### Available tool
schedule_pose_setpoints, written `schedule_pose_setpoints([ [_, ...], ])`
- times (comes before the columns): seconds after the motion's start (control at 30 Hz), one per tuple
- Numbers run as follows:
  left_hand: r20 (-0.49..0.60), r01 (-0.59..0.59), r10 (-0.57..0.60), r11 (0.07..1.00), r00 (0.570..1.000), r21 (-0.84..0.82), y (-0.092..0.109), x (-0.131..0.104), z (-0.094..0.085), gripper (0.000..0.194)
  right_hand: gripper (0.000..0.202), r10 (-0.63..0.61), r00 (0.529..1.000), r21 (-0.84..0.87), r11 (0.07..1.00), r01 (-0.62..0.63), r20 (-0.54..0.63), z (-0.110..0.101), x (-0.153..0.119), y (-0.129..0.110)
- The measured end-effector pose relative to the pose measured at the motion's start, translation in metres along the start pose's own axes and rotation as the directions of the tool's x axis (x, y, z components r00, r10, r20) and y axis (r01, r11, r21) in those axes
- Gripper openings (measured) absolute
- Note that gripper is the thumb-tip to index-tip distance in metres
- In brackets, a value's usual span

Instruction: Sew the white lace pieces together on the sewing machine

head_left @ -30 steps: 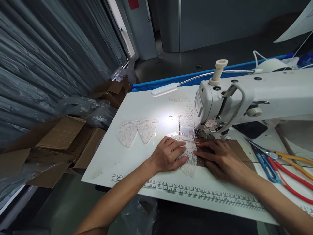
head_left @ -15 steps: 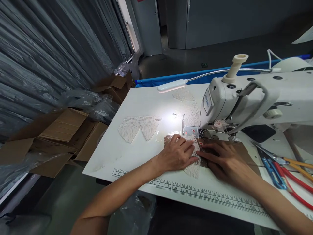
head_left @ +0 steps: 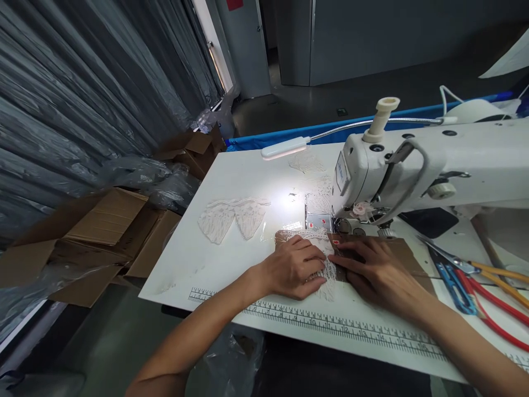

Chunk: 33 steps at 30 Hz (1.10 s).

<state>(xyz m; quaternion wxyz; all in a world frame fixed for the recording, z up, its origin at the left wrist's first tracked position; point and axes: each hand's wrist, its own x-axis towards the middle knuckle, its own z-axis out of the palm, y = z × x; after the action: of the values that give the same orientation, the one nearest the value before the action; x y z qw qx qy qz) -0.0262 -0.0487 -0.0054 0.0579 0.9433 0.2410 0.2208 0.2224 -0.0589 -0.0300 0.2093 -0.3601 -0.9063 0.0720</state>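
My left hand [head_left: 292, 269] rests palm down, fingers loosely bent and apart, on a white lace piece [head_left: 329, 275] in front of the sewing machine [head_left: 359, 165]. Under the lace lies a brown sheet [head_left: 403, 253], which stretches to the right. My right hand [head_left: 378, 273] presses on that sheet with extended fingers, the index fingertip at the lace's right edge. Neither hand grips anything that I can see. The lace's far edge lies just short of the metal plate [head_left: 319, 221] with red marks. My left fingers hide part of the lace.
Two joined lace cups [head_left: 233, 218] lie on the white table [head_left: 185, 264], with more lace [head_left: 306, 161] at the back. A lamp [head_left: 285, 149] hangs over the table. Scissors [head_left: 450, 255], a blue-handled tool [head_left: 454, 286] and red handles [head_left: 490, 314] lie right. Cardboard boxes [head_left: 107, 220] stand left.
The view has shifted slightly. My left hand has drawn a little toward me and away from my right fingertips, so more lace shows between the hands. The right hand stays on the brown sheet.
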Motion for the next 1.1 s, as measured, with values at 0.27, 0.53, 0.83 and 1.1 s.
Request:
schedule_pose_setpoints([
  [0.27,0.125,-0.086,0.125,0.955,0.984,-0.283,-0.005,-0.005,-0.003,0.019,0.038,0.101,0.995,0.231,0.967,-0.104,0.027,-0.011,0.002,0.014],
  [0.53,0.082,-0.103,0.135,0.945,0.987,-0.311,-0.002,-0.006,-0.006,0.014,0.042,0.027,0.999,0.088,0.996,-0.024,-0.034,-0.005,0.005,0.016],
  [0.83,-0.158,0.173,-0.213,0.956,0.964,-0.236,-0.005,0.006,-0.003,0.032,0.041,0.104,0.994,0.167,0.981,-0.098,-0.029,-0.007,0.007,0.011],
  [1.1,0.121,0.268,-0.252,0.953,0.96,-0.139,-0.027,0.027,0.0,0.018,0.042,0.257,0.964,0.322,0.908,-0.267,0.075,-0.03,0.015,0.002],
])
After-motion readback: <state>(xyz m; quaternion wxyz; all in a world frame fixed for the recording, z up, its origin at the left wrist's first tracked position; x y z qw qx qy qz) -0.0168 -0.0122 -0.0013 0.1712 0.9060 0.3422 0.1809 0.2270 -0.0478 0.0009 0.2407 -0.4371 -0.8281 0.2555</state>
